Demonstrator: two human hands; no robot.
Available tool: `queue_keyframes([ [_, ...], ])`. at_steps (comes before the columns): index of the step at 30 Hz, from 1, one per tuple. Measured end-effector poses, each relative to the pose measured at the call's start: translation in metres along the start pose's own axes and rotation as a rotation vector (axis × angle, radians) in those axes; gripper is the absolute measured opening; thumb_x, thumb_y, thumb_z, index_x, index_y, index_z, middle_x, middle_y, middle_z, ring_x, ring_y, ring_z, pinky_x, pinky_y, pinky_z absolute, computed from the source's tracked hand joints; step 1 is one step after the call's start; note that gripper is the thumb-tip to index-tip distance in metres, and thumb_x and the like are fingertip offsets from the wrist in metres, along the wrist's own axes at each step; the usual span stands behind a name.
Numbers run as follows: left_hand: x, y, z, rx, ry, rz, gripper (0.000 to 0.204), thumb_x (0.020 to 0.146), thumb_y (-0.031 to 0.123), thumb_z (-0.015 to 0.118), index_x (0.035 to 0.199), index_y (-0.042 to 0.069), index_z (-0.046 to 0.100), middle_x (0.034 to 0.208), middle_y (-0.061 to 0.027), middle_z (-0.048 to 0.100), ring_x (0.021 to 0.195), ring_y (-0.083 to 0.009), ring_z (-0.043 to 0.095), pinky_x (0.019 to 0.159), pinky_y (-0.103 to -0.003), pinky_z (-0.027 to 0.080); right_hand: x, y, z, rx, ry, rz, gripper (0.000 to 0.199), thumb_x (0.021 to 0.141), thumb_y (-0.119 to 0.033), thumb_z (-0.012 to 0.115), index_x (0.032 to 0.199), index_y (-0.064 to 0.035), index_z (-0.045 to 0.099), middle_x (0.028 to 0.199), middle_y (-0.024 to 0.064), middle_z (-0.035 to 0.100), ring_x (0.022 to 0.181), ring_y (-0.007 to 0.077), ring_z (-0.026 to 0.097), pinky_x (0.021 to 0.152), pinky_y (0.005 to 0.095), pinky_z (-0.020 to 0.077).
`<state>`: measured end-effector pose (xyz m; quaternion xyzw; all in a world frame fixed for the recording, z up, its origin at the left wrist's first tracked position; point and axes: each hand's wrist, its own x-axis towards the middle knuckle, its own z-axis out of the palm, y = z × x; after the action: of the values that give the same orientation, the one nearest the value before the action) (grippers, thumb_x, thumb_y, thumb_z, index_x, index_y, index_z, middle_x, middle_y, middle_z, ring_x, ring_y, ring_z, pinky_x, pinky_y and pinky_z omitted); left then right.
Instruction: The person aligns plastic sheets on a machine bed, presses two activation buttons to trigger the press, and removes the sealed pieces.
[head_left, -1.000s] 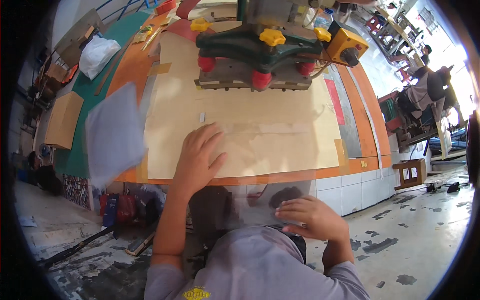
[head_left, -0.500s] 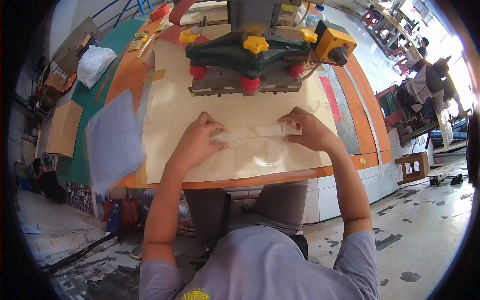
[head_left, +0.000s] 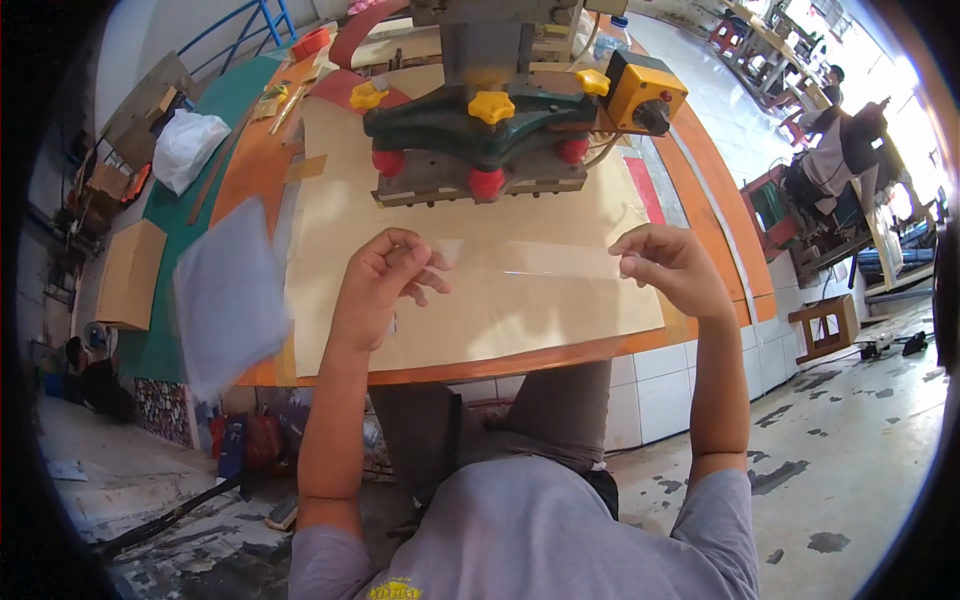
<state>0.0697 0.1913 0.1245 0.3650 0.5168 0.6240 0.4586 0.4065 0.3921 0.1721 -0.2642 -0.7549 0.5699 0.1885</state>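
A thin clear plastic sheet stretches between my hands above the cream-coloured board, with a bright streak of glare across it. Its edges are hard to make out. At its left side, my left hand pinches it between thumb and forefinger, the other fingers curled and looking hazy through the plastic. My right hand grips the sheet's right side with thumb and fingertips. Beyond both hands stands a dark green press head with yellow star knobs, red knobs and a flat metal plate.
A stack of translucent sheets lies left of the board, over the orange tabletop's edge. Near it are a cardboard box and a white plastic bag. A yellow control box sits right of the press. A person is at the far right.
Both hands have risen and spread apart, the right one moving farther right. The plastic, bunched into a narrow whitish fold before, is now spread out between them.
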Motion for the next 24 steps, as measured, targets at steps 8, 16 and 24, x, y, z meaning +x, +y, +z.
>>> queue_keyframes([
  [8, -0.005, 0.019, 0.014, 0.068, 0.057, 0.059, 0.023, 0.111, 0.029, 0.061, 0.118, 0.008, 0.068, 0.1, -0.0103, 0.079, 0.078, -0.0178, 0.078, 0.06, -0.026, 0.054, -0.025, -0.026, -0.01, -0.033, 0.108, -0.058, 0.028, 0.098, -0.021, 0.08, 0.116, -0.0001, 0.077, 0.087, -0.0006, 0.073, 0.078, 0.0045, 0.064, 0.07, 0.0231, 0.0519],
  [16, -0.003, 0.023, 0.018, 0.123, 0.065, 0.097, 0.028, 0.112, 0.028, 0.057, 0.119, 0.004, 0.07, 0.104, -0.0114, 0.079, 0.083, -0.0187, 0.078, 0.066, -0.028, 0.061, -0.03, -0.016, -0.025, -0.074, 0.191, -0.103, 0.023, 0.098, -0.008, 0.077, 0.12, 0.0007, 0.075, 0.095, 0.0037, 0.076, 0.087, 0.0087, 0.07, 0.078, 0.0261, 0.0575],
  [24, 0.005, 0.01, 0.012, 0.083, 0.095, 0.033, 0.027, 0.112, 0.028, 0.057, 0.119, 0.006, 0.07, 0.104, -0.0084, 0.077, 0.085, -0.0178, 0.078, 0.065, -0.028, 0.061, -0.028, 0.001, -0.03, 0.0, 0.246, -0.068, 0.024, 0.099, -0.004, 0.073, 0.123, 0.0004, 0.072, 0.103, 0.0071, 0.08, 0.091, 0.0115, 0.074, 0.078, 0.0255, 0.0556],
])
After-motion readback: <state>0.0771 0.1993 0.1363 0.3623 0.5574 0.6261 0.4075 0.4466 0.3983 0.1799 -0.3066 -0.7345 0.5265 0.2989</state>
